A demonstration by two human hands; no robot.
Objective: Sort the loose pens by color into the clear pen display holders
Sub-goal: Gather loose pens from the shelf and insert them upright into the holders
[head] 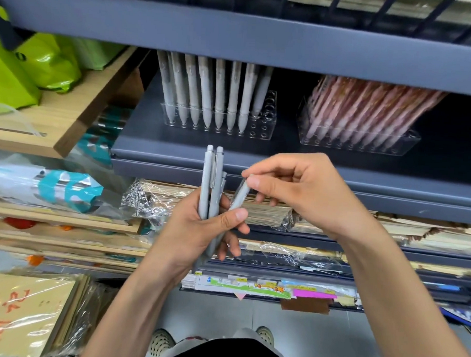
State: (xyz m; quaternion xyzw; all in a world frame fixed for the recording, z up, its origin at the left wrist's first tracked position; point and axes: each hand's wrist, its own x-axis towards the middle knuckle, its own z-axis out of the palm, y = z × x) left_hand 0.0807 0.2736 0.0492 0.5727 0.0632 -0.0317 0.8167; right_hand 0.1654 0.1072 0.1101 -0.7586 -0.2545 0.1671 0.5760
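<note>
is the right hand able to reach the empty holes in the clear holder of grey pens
Probably yes: the right hand, pinching one grey pen, has open space up to the clear plastic holder; only the blue-grey shelf above hangs low.

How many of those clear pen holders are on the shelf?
2: the grey-pen holder stands on the left of the dark shelf, the pink-pen holder to its right. Others may lie out of view.

Tops of the upright pale grey pens (206,95) and the slanted pink pens (368,114) lie hidden behind the dark grey shelf edge (263,40); the left hand (196,236) covers the lower barrels of its grey pen bundle (211,182), the right hand (304,193) the top end of a single grey pen (240,197).
</note>
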